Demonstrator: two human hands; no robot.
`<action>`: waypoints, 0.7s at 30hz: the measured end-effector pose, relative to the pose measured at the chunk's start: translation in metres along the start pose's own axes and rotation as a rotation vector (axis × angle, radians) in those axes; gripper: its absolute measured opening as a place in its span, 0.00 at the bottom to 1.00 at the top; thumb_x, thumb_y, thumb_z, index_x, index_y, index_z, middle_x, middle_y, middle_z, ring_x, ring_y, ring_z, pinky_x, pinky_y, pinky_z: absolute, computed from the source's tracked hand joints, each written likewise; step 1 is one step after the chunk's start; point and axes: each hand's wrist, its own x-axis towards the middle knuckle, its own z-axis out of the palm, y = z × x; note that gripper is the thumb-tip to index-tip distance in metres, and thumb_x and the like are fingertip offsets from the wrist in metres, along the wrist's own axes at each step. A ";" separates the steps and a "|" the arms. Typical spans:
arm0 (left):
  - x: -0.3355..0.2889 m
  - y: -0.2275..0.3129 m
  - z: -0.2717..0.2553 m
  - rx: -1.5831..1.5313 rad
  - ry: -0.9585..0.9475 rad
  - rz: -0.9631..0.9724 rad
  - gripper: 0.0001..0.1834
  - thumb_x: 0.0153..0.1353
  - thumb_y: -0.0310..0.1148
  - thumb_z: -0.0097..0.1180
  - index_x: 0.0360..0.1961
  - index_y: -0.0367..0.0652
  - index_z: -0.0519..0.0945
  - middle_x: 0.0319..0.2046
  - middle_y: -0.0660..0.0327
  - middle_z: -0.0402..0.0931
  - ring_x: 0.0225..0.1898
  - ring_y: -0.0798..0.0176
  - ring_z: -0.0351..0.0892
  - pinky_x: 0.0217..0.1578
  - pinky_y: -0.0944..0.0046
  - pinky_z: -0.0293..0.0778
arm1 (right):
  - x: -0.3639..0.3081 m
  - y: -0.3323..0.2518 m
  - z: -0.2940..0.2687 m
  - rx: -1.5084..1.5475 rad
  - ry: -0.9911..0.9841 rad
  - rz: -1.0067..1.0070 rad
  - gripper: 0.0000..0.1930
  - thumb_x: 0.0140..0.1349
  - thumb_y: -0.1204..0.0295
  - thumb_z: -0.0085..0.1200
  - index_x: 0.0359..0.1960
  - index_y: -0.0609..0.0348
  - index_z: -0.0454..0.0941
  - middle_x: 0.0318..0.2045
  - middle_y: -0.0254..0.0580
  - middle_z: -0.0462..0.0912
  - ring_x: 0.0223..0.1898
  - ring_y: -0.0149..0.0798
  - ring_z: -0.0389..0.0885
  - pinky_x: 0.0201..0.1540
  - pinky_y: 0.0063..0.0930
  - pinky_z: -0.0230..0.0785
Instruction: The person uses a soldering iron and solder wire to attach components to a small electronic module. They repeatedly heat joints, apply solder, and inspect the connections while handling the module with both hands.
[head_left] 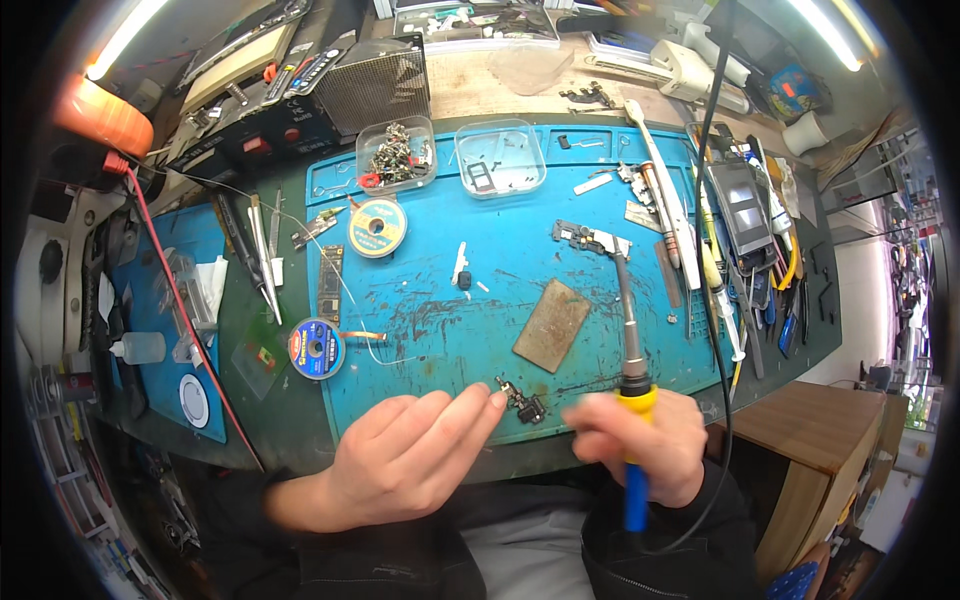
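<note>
My right hand (655, 440) grips a soldering iron (631, 335) with a yellow collar and a blue handle end; the hand is slightly smeared by motion. The iron's metal shaft points away from me, its tip at a small circuit board with a silver end (590, 238) on the blue mat. My left hand (415, 455) is closed, fingertips together, just above the mat's near edge. Right by those fingertips is a small dark electronic part (525, 404); whether they pinch it cannot be told. Beyond it lies a flat brownish plate (553, 325).
Solder spools, one yellow (392, 242) and one blue (304, 362), sit on the mat's left. Two clear boxes (540, 183) with small parts stand at the back. Tools and a toothbrush (655, 150) crowd the right. The iron's black cord (722, 360) loops along the right side.
</note>
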 end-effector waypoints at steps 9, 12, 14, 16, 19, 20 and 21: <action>0.005 -0.027 -0.032 0.110 0.051 -0.297 0.26 0.52 0.25 0.75 0.55 0.41 0.88 0.50 0.63 0.84 0.45 0.56 0.79 0.47 0.55 0.76 | 0.009 0.001 0.020 -0.116 -0.073 -0.078 0.30 0.55 0.80 0.68 0.64 0.55 0.85 0.27 0.35 0.71 0.29 0.39 0.74 0.31 0.33 0.72; 0.005 -0.037 -0.029 -0.002 0.028 -0.295 0.22 0.52 0.22 0.76 0.51 0.41 0.87 0.49 0.60 0.85 0.44 0.51 0.79 0.45 0.55 0.77 | 0.012 -0.006 0.023 -0.083 -0.086 -0.059 0.28 0.58 0.78 0.73 0.63 0.55 0.84 0.36 0.39 0.82 0.29 0.41 0.77 0.31 0.34 0.72; 0.002 -0.041 -0.025 -0.040 0.047 -0.274 0.18 0.52 0.22 0.76 0.45 0.41 0.88 0.44 0.60 0.85 0.40 0.52 0.80 0.42 0.54 0.78 | 0.013 -0.012 0.028 -0.055 -0.087 -0.048 0.28 0.59 0.77 0.76 0.62 0.55 0.83 0.40 0.41 0.88 0.29 0.43 0.78 0.31 0.35 0.72; 0.001 -0.038 -0.025 -0.074 0.039 -0.280 0.16 0.53 0.22 0.75 0.44 0.40 0.88 0.43 0.60 0.86 0.39 0.51 0.82 0.41 0.55 0.78 | 0.012 -0.015 0.033 -0.043 -0.078 -0.052 0.28 0.59 0.77 0.76 0.63 0.56 0.83 0.39 0.41 0.88 0.29 0.43 0.78 0.31 0.35 0.72; 0.001 -0.037 -0.024 -0.132 0.099 -0.255 0.13 0.57 0.21 0.73 0.44 0.39 0.88 0.43 0.59 0.86 0.38 0.54 0.85 0.38 0.58 0.81 | 0.007 -0.009 0.032 0.038 0.001 -0.054 0.32 0.60 0.74 0.74 0.68 0.57 0.81 0.34 0.38 0.84 0.28 0.41 0.77 0.31 0.35 0.73; 0.001 -0.035 -0.024 -0.200 0.107 -0.264 0.12 0.59 0.19 0.71 0.46 0.38 0.88 0.43 0.58 0.87 0.38 0.55 0.86 0.38 0.60 0.82 | 0.005 -0.006 0.030 0.083 0.039 -0.046 0.33 0.61 0.74 0.74 0.69 0.57 0.80 0.32 0.37 0.82 0.28 0.41 0.77 0.31 0.36 0.73; 0.001 -0.033 -0.025 -0.268 0.114 -0.272 0.12 0.62 0.18 0.69 0.47 0.38 0.89 0.43 0.57 0.87 0.39 0.55 0.88 0.38 0.61 0.83 | 0.001 -0.004 0.020 0.125 0.035 -0.039 0.33 0.65 0.67 0.74 0.71 0.62 0.78 0.37 0.39 0.86 0.29 0.40 0.78 0.31 0.36 0.73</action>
